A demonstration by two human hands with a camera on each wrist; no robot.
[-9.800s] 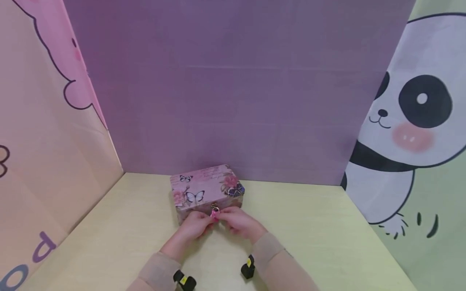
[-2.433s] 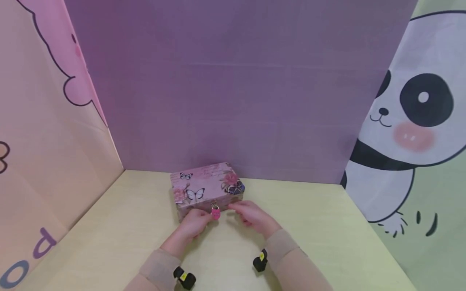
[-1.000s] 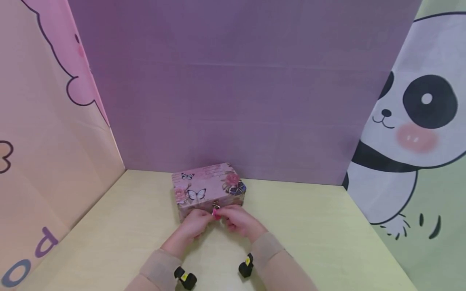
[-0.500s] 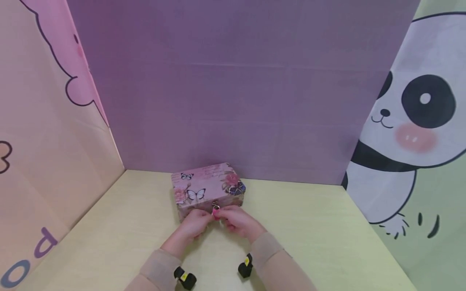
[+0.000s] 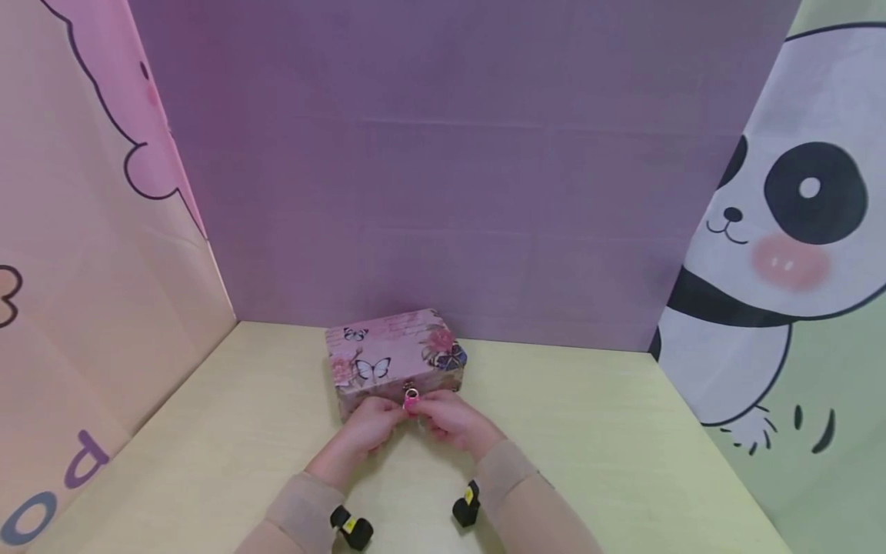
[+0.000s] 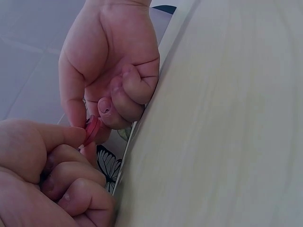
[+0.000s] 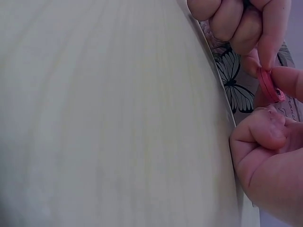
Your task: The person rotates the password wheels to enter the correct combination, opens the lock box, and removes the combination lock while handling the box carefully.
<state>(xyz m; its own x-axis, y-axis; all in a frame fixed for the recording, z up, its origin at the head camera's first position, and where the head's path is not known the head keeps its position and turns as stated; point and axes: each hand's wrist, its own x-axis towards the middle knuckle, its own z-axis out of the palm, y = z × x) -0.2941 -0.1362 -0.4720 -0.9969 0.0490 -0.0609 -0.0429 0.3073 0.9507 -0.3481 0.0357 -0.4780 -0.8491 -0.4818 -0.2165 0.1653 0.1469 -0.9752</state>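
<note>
A closed pink box (image 5: 388, 352) with butterflies and flowers on its lid stands near the back of the table. At its front clasp hangs a small pink padlock (image 5: 411, 401) with a metal shackle. The left hand (image 5: 371, 425) pinches the lock from the left and the right hand (image 5: 453, 421) from the right. In the left wrist view, thumbs of the left hand (image 6: 52, 175) and right hand (image 6: 111, 56) meet at the red-looking lock (image 6: 92, 129). The right wrist view shows the lock (image 7: 269, 86) between the left hand (image 7: 244, 23) and right hand (image 7: 272, 146); fingers partly hide it.
The pale wooden table (image 5: 588, 431) extends around the box. Behind it stands a purple backdrop (image 5: 443, 169). A pink patterned panel (image 5: 83, 269) is on the left, a panda panel (image 5: 831, 308) on the right. Black devices sit at both sleeves.
Compared with 2.4 s ago, the right hand has moved left from the box's front right side to the lock. The left hand has stayed at the lock. The box has not visibly moved.
</note>
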